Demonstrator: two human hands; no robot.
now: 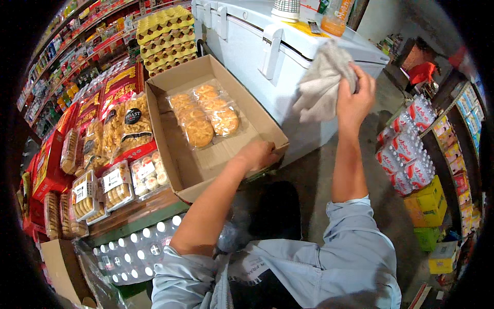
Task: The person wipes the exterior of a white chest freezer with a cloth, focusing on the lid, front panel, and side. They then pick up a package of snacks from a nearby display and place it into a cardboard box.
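Note:
An open cardboard box [266,125] lies tilted in front of me, and my left hand [258,156] grips its near right corner. Inside it are clear packs of round golden biscuits [202,123], side by side toward the far part. My right hand [357,96] is raised off to the right, its fingers closed around a crumpled greyish cloth [324,81]. The cloth hangs in front of the corner of a white chest freezer [247,50]. Part of my left fingers is hidden by the box rim.
Egg trays [168,38] are stacked behind the box. Packaged snacks [133,119] and clear cookie boxes [115,185] cover the counter at left. Bottled water [127,255] stands below. A cup [286,9] and an orange bottle [337,17] top the freezer. Drink packs [409,146] line the right.

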